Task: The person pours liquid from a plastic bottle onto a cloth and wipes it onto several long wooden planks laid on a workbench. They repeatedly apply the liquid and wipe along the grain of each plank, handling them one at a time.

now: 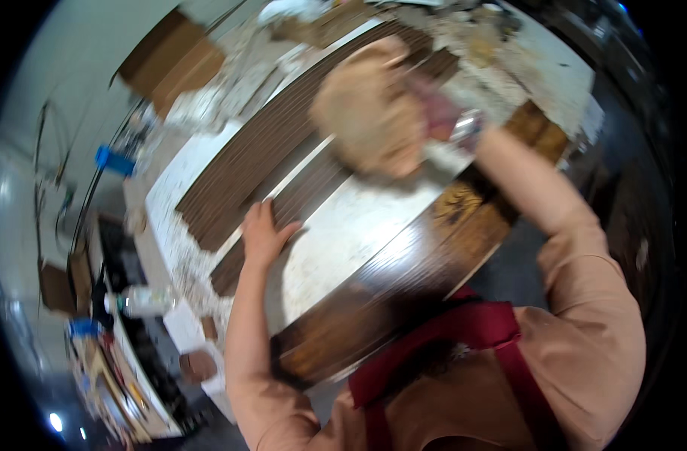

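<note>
My left hand [265, 234] lies with thumb and fingers spread on a narrow dark brown strip [313, 184], near its lower left end. A large tan cloth [373, 109], bunched and blurred by motion, is in my right hand [432, 105] over the strip's far end. The cloth hides that end and part of the strips beside it. Beyond lies a wide row of dark brown grooved strips [245, 161] side by side. Nearer my body rests a glossy dark board [388, 278] with golden-brown patches.
A white work surface [336, 233] under the strips is dusty at its edges. Cardboard boxes [170, 60] and crumpled plastic [200, 109] stand at the back left. At the left are a clear bottle [148, 301], a blue object [115, 160] and a rack of tools [121, 383].
</note>
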### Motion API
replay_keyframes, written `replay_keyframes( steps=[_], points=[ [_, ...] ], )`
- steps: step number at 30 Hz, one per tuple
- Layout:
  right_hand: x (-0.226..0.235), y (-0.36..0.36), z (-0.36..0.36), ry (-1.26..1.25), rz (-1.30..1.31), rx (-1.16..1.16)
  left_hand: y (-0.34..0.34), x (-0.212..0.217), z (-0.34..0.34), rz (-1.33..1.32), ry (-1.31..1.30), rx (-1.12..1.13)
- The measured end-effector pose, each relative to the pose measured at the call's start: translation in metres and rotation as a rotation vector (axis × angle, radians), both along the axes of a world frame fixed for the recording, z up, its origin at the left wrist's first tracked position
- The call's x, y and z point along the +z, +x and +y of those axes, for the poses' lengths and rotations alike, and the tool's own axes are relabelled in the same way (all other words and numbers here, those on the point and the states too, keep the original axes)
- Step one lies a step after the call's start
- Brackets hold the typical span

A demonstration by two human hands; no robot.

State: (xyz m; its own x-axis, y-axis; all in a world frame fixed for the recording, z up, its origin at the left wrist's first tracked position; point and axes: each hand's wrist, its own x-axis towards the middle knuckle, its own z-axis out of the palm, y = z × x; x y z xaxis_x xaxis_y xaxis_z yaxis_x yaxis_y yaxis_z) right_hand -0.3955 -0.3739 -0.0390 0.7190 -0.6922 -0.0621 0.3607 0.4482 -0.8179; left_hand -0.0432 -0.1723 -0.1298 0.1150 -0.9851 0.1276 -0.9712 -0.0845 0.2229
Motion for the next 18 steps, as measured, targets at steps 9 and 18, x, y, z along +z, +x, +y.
replay_keyframes(
  steps=[9,18],
  points=[
    [-0.017,0.142,0.122,-0.213,-0.141,0.121,-0.018,0.056,0.031,1.826,-0.274,0.337],
    [-0.026,0.142,0.087,-0.367,0.361,0.100,0.055,0.120,0.066,1.781,-0.412,0.197]
  ],
)
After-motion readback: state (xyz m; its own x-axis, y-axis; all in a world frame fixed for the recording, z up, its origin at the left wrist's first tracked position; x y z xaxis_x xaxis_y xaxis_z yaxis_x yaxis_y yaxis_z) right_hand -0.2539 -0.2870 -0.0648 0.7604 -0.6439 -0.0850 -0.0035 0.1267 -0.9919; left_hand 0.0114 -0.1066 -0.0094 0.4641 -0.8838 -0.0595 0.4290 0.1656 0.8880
